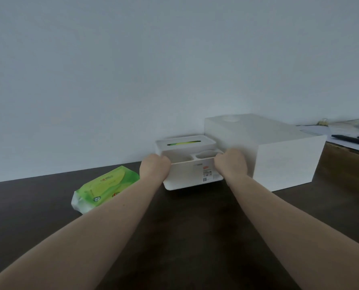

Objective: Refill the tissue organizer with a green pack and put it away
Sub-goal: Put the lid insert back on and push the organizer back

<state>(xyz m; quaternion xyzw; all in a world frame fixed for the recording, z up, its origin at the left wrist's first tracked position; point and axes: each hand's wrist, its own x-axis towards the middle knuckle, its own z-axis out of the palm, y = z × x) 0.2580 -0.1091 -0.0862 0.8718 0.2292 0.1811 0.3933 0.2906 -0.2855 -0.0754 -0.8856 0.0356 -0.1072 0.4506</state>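
The white tissue organizer (192,174) stands at the far side of the dark table, near the wall. Green shows through the slot in its lid (184,143), and two hollow compartments lie in front of the lid. My left hand (154,168) grips its left front corner and my right hand (231,164) grips its right front corner. The organizer's near edge looks lifted slightly off the table, with a shadow beneath. A green tissue pack (105,188) lies on the table to the left, partly hidden by my left forearm.
A large white box (283,162) stands right beside the organizer on its right, against the wall (174,59). Papers and dark pens (352,139) lie on a lower surface at the far right. The dark table (191,227) stretches toward me between my arms.
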